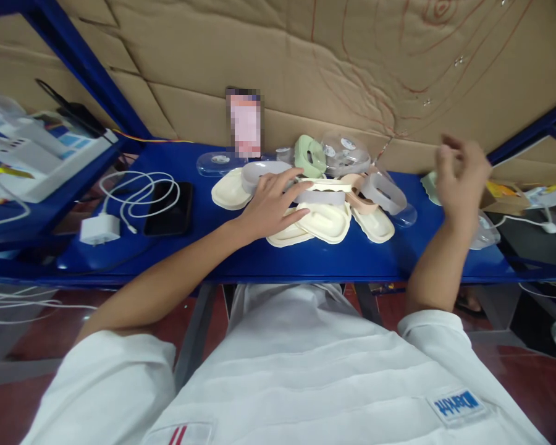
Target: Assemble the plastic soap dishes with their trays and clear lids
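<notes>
My left hand [275, 204] lies over the pile with its fingers spread, touching the cream and pale grey pieces. Under and beside its fingertips are a cream moulded tray-like piece [331, 224] and a pale grey ring-shaped piece [259, 172]. Behind them sits a light green ring-shaped piece [309, 157]; to the right are a peach ring-shaped piece [362, 199] and a translucent grey frame [385, 193]. Raised above the bench's right side, my right hand [463, 182] is slightly blurred, fingers loosely bent and thumb apart, with nothing visible in it. Another light green piece [430, 187] is nearest to it, partly hidden.
A pixelated phone-like screen [246, 123] leans on the cardboard wall [180, 68]. On the blue bench [241, 262] to the left lie a white charger [99, 228], its coiled cable [139, 193] and a black phone [176, 216]. Clear plastic shells [345, 151] stand behind the pile.
</notes>
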The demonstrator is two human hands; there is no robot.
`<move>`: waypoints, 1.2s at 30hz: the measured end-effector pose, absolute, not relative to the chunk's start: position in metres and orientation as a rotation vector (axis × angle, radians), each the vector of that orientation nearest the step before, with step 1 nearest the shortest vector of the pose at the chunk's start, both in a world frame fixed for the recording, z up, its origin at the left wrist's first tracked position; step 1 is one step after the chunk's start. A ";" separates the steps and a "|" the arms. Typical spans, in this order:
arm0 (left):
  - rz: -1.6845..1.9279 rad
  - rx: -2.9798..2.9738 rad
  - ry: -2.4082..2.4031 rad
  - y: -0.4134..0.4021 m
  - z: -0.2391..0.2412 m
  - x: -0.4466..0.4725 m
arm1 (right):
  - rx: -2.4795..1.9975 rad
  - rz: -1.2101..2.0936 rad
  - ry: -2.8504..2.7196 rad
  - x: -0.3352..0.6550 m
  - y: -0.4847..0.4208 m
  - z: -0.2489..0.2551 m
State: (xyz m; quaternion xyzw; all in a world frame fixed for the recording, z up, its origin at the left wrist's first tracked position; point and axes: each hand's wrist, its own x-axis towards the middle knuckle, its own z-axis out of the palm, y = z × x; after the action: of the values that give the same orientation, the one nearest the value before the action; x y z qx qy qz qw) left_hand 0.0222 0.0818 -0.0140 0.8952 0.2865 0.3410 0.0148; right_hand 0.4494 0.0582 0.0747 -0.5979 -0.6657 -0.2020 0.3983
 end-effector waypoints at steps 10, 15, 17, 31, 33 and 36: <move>1.092 2.809 0.902 0.076 -0.007 0.024 | -2.277 -0.209 -0.623 0.620 -0.069 -0.042; 1.156 2.708 0.885 0.078 -0.008 0.023 | -1.883 -0.397 -0.926 0.570 -0.067 -0.043; 1.184 2.624 0.818 0.076 -0.008 0.024 | -1.642 -0.335 -1.130 0.525 -0.053 -0.030; 1.426 2.332 0.739 0.086 -0.002 0.019 | -0.937 0.367 -2.099 0.298 0.076 0.030; 1.407 2.334 0.766 0.090 -0.004 0.018 | -0.942 0.422 -2.023 0.310 0.086 0.025; 1.458 2.270 0.886 0.096 -0.008 0.015 | -1.065 0.197 -1.922 0.329 0.087 0.018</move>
State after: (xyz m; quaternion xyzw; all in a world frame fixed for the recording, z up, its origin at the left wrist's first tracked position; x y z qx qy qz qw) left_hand 0.0155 0.0958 -0.0076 0.7904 0.3086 0.5075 0.1502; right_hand 0.3292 0.0867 0.0178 -0.4309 -0.7777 0.0798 0.4506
